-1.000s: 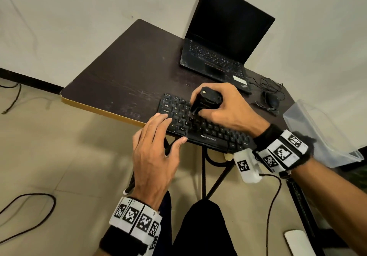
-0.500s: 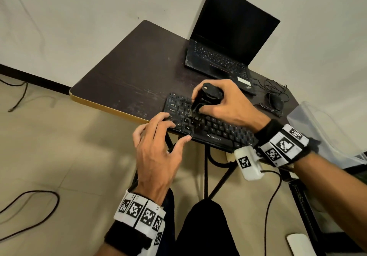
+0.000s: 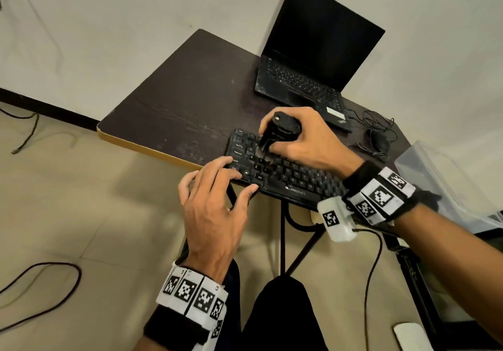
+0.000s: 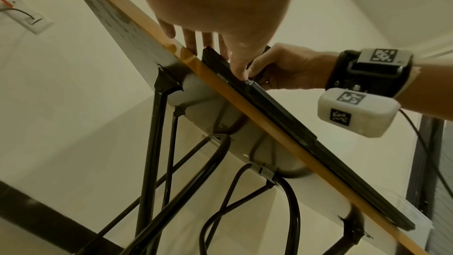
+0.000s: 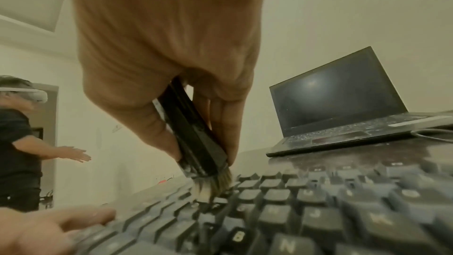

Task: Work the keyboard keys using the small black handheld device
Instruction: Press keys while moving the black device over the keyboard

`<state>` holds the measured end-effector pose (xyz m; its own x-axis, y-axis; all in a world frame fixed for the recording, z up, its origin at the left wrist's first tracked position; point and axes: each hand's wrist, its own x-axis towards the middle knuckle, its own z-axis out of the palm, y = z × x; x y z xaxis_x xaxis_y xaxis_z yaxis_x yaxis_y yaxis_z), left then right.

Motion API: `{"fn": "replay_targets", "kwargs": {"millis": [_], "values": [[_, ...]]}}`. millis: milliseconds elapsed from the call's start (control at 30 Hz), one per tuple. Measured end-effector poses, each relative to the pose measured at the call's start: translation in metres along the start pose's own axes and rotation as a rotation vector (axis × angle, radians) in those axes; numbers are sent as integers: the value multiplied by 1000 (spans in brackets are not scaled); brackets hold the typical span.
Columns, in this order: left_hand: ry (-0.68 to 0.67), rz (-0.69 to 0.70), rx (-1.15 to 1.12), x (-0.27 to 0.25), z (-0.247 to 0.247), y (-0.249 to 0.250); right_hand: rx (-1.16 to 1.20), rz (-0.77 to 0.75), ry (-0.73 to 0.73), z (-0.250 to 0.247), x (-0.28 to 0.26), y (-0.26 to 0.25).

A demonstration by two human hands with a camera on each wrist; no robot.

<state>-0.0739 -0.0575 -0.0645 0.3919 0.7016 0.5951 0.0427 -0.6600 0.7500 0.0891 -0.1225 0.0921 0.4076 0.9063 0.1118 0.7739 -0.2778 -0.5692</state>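
A black keyboard [image 3: 294,176] lies at the near edge of the dark table [image 3: 185,105]. My right hand [image 3: 304,138] grips a small black handheld device [image 3: 280,130], upright over the keyboard's upper left keys. In the right wrist view the device [image 5: 193,139] ends in a tuft of bristles [image 5: 215,185] touching the keys [image 5: 306,201]. My left hand [image 3: 215,201] rests at the keyboard's left end, fingertips [image 3: 228,163] bent onto the corner keys and thumb [image 3: 249,191] against the front edge. From below, the left wrist view shows that thumb [image 4: 239,67] on the keyboard's edge [image 4: 269,104].
An open laptop [image 3: 313,59] with a dark screen stands at the table's back. A black mouse [image 3: 379,142] and its tangled cable lie to the right, beside a clear plastic bin [image 3: 446,184]. Cables lie on the floor [image 3: 40,290]. Another person [image 5: 19,143] stands in the background.
My right hand has shifted the device a little toward the keyboard's upper left. My left hand's fingers have curled onto the corner keys. The head camera has drifted, moving the scene rightward.
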Motion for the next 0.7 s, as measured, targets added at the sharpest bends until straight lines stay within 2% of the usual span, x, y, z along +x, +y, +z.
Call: {"fn": "replay_targets", "kwargs": {"millis": [167,300,433,567,700], "values": [[0,-3,19,3,-2,0,72,-51,-86,10,-5,-9],[-8,-10,12,1,-3,-1,16,-11,0,2,6,-4],[-9,-11,22,2,-3,0,71,-54,-105,11,-1,-11],[-11,-18,26,0,-4,0,-3,-13,-20,5,14,-7],[-18,-12,33,2,-3,1,24,-82,-120,14,11,-12]]}}
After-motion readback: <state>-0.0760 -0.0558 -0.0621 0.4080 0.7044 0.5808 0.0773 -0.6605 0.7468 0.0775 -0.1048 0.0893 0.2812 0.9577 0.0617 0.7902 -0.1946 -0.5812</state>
